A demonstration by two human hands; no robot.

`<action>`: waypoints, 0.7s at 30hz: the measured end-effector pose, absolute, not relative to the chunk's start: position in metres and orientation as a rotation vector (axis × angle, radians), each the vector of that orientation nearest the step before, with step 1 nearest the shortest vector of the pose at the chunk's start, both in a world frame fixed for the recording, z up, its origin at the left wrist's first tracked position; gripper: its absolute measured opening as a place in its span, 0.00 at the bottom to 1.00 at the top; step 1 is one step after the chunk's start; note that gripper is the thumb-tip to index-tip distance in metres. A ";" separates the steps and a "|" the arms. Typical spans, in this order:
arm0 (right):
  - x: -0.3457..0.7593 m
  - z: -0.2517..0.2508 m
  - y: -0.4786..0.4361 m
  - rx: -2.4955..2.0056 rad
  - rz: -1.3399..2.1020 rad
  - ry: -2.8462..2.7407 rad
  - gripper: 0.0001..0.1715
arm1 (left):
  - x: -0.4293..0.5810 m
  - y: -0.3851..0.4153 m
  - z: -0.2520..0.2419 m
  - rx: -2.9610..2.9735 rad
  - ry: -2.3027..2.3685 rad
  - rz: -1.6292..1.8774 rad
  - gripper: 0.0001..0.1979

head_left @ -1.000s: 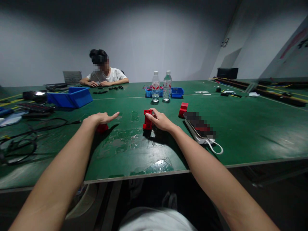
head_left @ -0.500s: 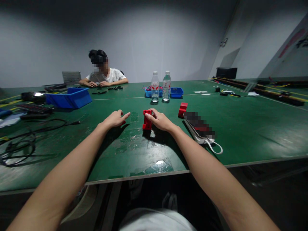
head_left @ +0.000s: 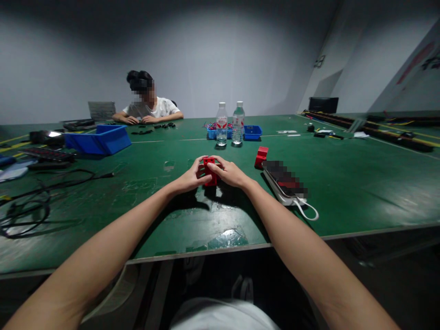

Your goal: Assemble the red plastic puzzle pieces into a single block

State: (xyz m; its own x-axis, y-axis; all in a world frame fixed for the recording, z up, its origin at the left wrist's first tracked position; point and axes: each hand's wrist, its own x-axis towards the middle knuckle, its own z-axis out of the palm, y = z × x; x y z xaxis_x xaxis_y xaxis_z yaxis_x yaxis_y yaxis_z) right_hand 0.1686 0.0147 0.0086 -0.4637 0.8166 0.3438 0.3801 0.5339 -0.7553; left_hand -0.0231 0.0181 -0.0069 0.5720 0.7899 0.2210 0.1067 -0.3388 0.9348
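Note:
An upright red block-like part [head_left: 210,172], with small holes near its top, stands on the green table between my hands. My right hand [head_left: 229,173] closes on its right side and upper edge, with the thumb across the front. From the left, my left hand [head_left: 191,178] bends its fingers around the other side, thumb over the lower front. Both hands partly cover the part. Right of them, a second red part [head_left: 261,157] stands beside a phone [head_left: 284,178] on a white block-shaped device [head_left: 279,195] with a white cable loop.
Two water bottles [head_left: 222,124] stand ahead, beside small blue trays [head_left: 252,133]. A large blue bin [head_left: 99,140] and black cables [head_left: 25,211] lie left. Across the table sits a person [head_left: 151,107] near small black pieces. The table's front edge [head_left: 206,253] runs below my forearms.
My left hand has moved right, from beside a patch of bare table to the red part, and its fingers have closed on it. My right hand has stayed in place.

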 end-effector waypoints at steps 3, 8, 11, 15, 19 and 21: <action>0.169 0.008 0.015 -0.964 0.831 -2.052 0.30 | -0.021 0.014 -0.006 2.025 0.753 0.858 0.53; 0.170 0.004 0.020 -1.053 0.757 -2.090 0.30 | -0.028 0.023 -0.008 2.456 0.888 0.907 0.48; 0.171 0.000 0.026 -1.055 0.613 -2.113 0.27 | -0.031 0.027 -0.009 2.534 0.953 0.871 0.47; 0.174 -0.003 0.033 -1.118 0.512 -2.220 0.22 | -0.031 0.026 -0.009 2.511 1.012 0.837 0.47; 0.178 -0.005 0.034 -1.093 0.490 -2.315 0.21 | -0.031 0.023 -0.007 2.484 0.994 0.824 0.47; 0.179 -0.006 0.034 -1.128 0.476 -2.325 0.22 | -0.031 0.023 -0.006 2.464 0.971 0.828 0.47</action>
